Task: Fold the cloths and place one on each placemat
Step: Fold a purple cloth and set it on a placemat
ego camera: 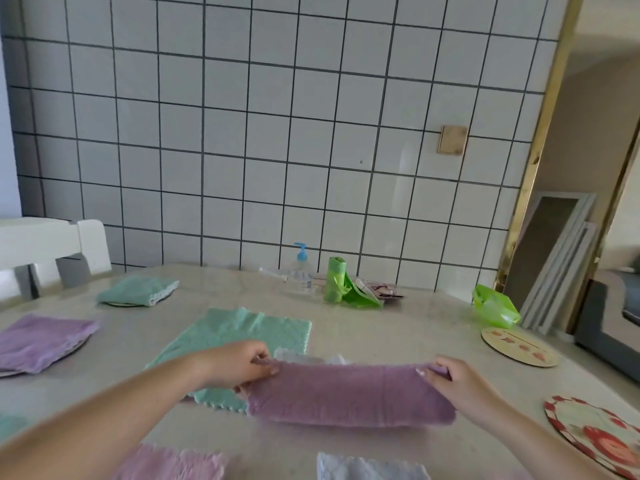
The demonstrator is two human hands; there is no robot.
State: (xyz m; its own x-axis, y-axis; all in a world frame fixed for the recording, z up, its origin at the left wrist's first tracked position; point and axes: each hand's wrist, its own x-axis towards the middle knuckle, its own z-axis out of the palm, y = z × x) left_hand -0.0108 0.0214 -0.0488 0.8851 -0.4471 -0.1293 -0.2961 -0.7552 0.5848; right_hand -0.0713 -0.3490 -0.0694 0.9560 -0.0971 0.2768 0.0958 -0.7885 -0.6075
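My left hand [239,363] and right hand [460,384] are apart, each pinching a far corner of the purple cloth [349,396], folded into a long band in the middle of the table [398,327]. It overlaps the near edge of a flat green cloth [239,336]. Far left: folded green cloth [136,291] on a placemat; left: folded purple cloth [41,341] on another. Right: two bare round placemats, a pale one [519,346] and, nearer, a red-patterned one [595,438]. Along the far wall: pump bottle [300,271] holding clear liquid, green bag roll [337,278]. Near edge: pink cloth [173,464], white cloth [367,467].
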